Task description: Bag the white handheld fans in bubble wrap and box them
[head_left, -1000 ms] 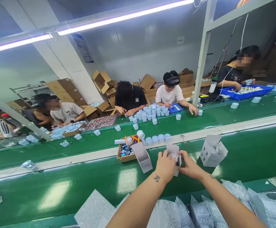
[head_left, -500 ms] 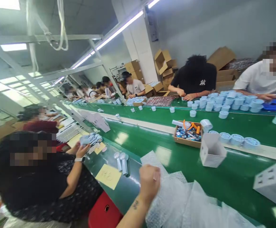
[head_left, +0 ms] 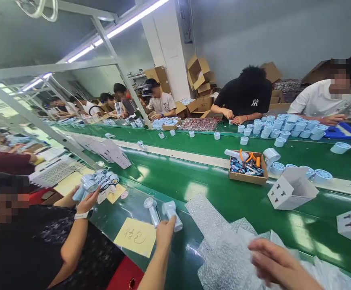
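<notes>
Fan of pale blue plastic (head_left: 172, 213) with round head and straight handle, over glossy dark green tabletop (head_left: 183, 264), left hand (head_left: 165, 233) pinching its handle, matching second fan (head_left: 152, 212) just beside, yellow handwritten paper sheet (head_left: 135, 237) nearby, right hand (head_left: 276, 262) blurred, fingers loosely extended above clear bubble wrap (head_left: 217, 245).
</notes>
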Available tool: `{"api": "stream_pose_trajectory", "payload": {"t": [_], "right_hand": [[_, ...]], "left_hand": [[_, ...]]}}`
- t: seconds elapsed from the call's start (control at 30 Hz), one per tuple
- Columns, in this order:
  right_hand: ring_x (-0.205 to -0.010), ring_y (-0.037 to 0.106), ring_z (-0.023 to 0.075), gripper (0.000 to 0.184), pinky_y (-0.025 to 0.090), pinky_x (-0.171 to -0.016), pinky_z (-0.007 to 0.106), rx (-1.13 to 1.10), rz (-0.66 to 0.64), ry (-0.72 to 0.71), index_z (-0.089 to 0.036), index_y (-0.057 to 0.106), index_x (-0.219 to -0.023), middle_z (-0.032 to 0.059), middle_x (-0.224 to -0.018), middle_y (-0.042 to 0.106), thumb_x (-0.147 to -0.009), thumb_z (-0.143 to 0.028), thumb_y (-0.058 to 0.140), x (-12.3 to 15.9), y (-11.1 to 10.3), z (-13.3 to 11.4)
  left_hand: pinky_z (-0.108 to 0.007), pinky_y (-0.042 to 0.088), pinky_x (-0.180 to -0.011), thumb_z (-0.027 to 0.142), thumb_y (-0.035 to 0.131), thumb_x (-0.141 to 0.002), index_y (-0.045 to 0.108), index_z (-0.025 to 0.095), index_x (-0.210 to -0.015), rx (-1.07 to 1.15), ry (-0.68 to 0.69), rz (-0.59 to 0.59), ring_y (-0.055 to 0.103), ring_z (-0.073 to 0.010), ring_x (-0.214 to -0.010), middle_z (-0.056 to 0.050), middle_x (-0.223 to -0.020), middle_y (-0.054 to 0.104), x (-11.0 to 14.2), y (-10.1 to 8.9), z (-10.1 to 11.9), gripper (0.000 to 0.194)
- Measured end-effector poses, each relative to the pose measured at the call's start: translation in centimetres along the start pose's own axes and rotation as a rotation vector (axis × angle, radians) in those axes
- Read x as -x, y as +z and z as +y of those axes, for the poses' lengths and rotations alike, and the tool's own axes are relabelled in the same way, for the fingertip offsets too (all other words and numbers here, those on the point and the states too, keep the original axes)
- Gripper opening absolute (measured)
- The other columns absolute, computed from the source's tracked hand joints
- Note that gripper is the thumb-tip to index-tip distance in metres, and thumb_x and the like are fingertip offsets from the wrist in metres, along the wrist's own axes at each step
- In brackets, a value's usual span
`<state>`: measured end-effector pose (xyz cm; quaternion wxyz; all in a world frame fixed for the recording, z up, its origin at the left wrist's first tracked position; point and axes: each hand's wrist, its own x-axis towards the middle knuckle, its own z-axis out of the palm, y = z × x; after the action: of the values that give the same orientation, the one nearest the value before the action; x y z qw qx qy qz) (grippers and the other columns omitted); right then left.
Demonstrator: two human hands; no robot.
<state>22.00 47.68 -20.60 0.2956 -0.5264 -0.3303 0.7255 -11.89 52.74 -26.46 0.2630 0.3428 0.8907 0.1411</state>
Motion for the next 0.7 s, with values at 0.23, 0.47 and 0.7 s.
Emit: {"api": "stream_pose_trajectory", "payload": {"t": [0.23,0.47,0.7], "right_hand": [[-0.085,0.068,0.0282,0.047,0.055,-0.082,0.045,-0.410,0.036,0.075,-0.024,0.061,-0.080,0.0036,-0.077,0.069,-0.055,-0.060,0.078,-7.8,9.7,1.1],[-0.088,0.067,0.0220,0.042,0.058,-0.072,0.032,-0.529,0.305,0.087,-0.022,0.066,-0.092,0.0046,-0.094,0.069,-0.062,-0.047,0.082,-2.0,5.4,-1.1],[-0.077,0.067,0.0170,0.037,0.056,-0.064,0.026,-0.618,0.249,0.281,-0.018,0.067,-0.089,0.0042,-0.085,0.068,-0.066,-0.043,0.083,2.3,5.4,2.5]], "left_hand": [[-0.024,0.040,-0.040,0.069,0.031,-0.086,0.057,0.019,-0.072,0.575,0.364,-0.360,0.052,-0.0146,-0.042,-0.002,-0.054,0.058,9.3,8.7,-0.2,0.059],[-0.028,0.043,-0.091,0.018,0.065,-0.077,0.063,0.019,-0.082,-0.149,0.663,-0.309,0.058,-0.0217,-0.102,-0.007,-0.098,0.064,0.7,7.4,3.7,0.005],[-0.036,0.035,-0.103,0.011,0.047,-0.085,0.063,0.017,-0.099,-0.299,0.779,-0.320,0.049,-0.0236,-0.116,-0.011,-0.113,0.059,-3.7,5.2,3.3,0.022]]}}
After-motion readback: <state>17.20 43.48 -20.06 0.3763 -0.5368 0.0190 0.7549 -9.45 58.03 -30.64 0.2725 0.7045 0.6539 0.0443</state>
